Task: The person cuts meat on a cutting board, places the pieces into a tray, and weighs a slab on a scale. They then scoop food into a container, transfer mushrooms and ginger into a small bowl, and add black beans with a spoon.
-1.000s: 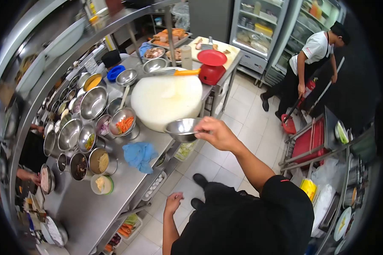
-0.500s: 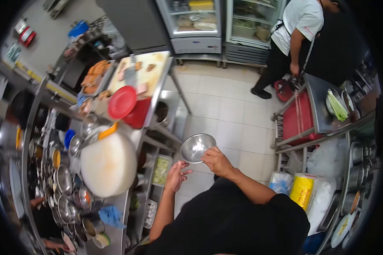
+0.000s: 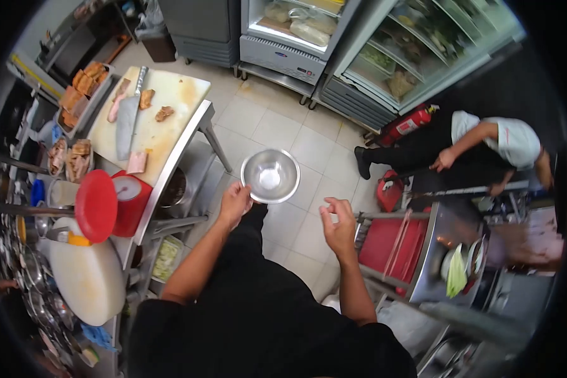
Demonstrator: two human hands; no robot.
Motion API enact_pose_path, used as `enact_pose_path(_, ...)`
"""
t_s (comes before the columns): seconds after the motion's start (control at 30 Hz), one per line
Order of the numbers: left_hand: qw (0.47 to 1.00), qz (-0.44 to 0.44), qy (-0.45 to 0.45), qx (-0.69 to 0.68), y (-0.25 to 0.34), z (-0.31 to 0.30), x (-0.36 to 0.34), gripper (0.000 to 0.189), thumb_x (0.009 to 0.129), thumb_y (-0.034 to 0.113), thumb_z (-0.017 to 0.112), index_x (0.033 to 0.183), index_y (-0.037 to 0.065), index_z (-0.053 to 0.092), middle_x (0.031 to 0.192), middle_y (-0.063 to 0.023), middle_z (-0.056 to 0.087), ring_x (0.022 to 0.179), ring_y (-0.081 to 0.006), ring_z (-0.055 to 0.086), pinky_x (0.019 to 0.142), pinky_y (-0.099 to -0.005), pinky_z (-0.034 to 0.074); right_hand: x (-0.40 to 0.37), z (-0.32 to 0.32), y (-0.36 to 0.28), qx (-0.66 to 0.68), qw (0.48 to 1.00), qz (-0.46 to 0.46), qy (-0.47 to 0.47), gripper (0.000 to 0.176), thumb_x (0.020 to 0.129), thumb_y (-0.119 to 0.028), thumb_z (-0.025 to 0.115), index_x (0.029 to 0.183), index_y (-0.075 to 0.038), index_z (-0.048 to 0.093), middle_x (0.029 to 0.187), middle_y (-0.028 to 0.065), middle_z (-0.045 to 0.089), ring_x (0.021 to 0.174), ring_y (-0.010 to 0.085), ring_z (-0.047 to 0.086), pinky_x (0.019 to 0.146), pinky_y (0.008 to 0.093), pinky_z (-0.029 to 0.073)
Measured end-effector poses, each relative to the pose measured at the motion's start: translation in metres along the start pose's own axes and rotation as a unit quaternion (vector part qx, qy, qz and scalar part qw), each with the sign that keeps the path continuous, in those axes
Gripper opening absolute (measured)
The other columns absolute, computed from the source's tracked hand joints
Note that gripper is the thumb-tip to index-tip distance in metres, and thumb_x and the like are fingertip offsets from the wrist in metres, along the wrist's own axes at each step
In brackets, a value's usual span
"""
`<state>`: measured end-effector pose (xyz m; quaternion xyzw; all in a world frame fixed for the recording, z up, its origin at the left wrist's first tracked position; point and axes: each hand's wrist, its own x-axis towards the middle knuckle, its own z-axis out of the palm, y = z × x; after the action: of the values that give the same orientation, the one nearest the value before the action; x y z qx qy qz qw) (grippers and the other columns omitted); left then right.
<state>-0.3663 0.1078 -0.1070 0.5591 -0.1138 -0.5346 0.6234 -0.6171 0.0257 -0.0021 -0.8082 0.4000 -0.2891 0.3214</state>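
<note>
A shiny metal bowl (image 3: 270, 177) is held out over the tiled floor in front of me. My left hand (image 3: 235, 203) pinches its lower left rim. Inside the bowl I make out only bright reflections. To the right of the bowl, my right hand (image 3: 337, 228) hangs in the air, fingers apart and slightly curled, touching nothing. Left of me, the nearest things to the left hand are a red kitchen scale (image 3: 132, 208) with a red round pan (image 3: 96, 206) on the steel counter.
A cutting board (image 3: 176, 101) carries a cleaver (image 3: 127, 126) and meat pieces. Glass-door fridges (image 3: 283, 60) stand ahead. At the right, a co-worker (image 3: 498, 145) bends by a steel table (image 3: 431, 264) with green stalks (image 3: 457, 274). A red fire extinguisher (image 3: 409, 124) stands by the fridge.
The bowl has passed from my right hand to my left, and my right hand has drawn away from it. My view has turned and moved forward. The co-worker now bends down.
</note>
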Motion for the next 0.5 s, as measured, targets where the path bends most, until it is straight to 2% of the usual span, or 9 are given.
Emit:
enact_pose_path(0.07, 0.998, 0.041, 0.029, -0.048, 0.006, 0.01, 0.064, 0.017, 0.094, 0.018, 0.055, 0.082, 0.008, 0.048, 0.066, -0.006, 0.059, 0.051, -0.0089, 0.054, 0.041, -0.0207, 0.033, 0.048, -0.001, 0.03, 0.014, 0.996, 0.084, 0.038, 0.017, 0.084, -0.004, 0.063, 0.101, 0.001, 0.062, 0.085, 0.0109, 0.056, 0.073, 0.0206, 0.058, 0.068, 0.0294, 0.049)
enact_pose_path(0.13, 0.995, 0.046, 0.052, -0.079, 0.028, 0.029, 0.119, 0.018, 0.093, 0.015, 0.055, 0.079, 0.008, 0.047, 0.068, -0.0038, 0.056, 0.055, -0.0098, 0.057, 0.042, -0.0209, 0.034, 0.094, 0.005, 0.066, -0.017, 0.997, 0.072, 0.02, 0.015, 0.087, -0.005, 0.059, 0.1, 0.001, 0.062, 0.084, 0.0101, 0.056, 0.072, 0.0173, 0.057, 0.066, 0.0277, 0.048)
enact_pose_path(0.2, 0.993, 0.024, 0.069, -0.091, 0.043, 0.038, 0.175, 0.019, 0.093, 0.012, 0.055, 0.077, 0.007, 0.046, 0.067, -0.0032, 0.055, 0.055, -0.0101, 0.057, 0.042, -0.0215, 0.034, 0.131, 0.006, 0.093, -0.028, 0.989, 0.141, -0.042, 0.015, 0.087, -0.005, 0.057, 0.1, 0.001, 0.061, 0.084, 0.0097, 0.056, 0.071, 0.0159, 0.056, 0.065, 0.0274, 0.048)
enact_pose_path(0.27, 0.989, 0.026, 0.093, -0.116, 0.056, 0.047, 0.226, 0.017, 0.092, 0.011, 0.054, 0.078, 0.007, 0.047, 0.066, -0.0035, 0.055, 0.053, -0.0093, 0.055, 0.041, -0.022, 0.034, 0.175, 0.008, 0.12, 0.006, 0.985, 0.16, -0.066, 0.015, 0.086, -0.005, 0.057, 0.099, 0.001, 0.061, 0.084, 0.0097, 0.055, 0.069, 0.0143, 0.055, 0.063, 0.0276, 0.047)
enact_pose_path(0.33, 0.985, 0.031, 0.103, -0.134, 0.062, 0.048, 0.271, 0.012, 0.09, 0.009, 0.056, 0.08, 0.005, 0.05, 0.065, -0.0044, 0.056, 0.05, -0.0088, 0.052, 0.04, -0.0226, 0.035, 0.228, 0.013, 0.128, -0.031, 0.975, 0.196, -0.102, 0.013, 0.085, -0.005, 0.057, 0.096, 0.001, 0.06, 0.076, 0.0074, 0.054, 0.063, 0.0119, 0.052, 0.059, 0.0268, 0.044)
enact_pose_path(0.4, 0.979, 0.028, 0.178, -0.095, 0.079, 0.057, 0.302, 0.008, 0.086, 0.008, 0.057, 0.081, 0.004, 0.052, 0.064, -0.0051, 0.056, 0.048, -0.0085, 0.049, 0.04, -0.0228, 0.036, 0.289, 0.022, 0.127, -0.062, 0.965, 0.208, -0.147, 0.011, 0.084, -0.008, 0.059, 0.09, 0.0, 0.059, 0.06, 0.0033, 0.05, 0.058, 0.0096, 0.048, 0.054, 0.0267, 0.041)
enact_pose_path(0.5, 0.967, 0.015, 0.223, -0.125, 0.099, 0.054, 0.332, 0.004, 0.082, 0.006, 0.057, 0.081, 0.003, 0.055, 0.064, -0.0055, 0.057, 0.047, -0.0084, 0.048, 0.04, -0.0235, 0.036, 0.377, 0.046, 0.138, -0.081, 0.941, 0.188, -0.268, 0.011, 0.083, -0.01, 0.06, 0.09, -0.001, 0.059, 0.061, 0.0054, 0.052, 0.058, 0.0111, 0.049, 0.055, 0.028, 0.042)
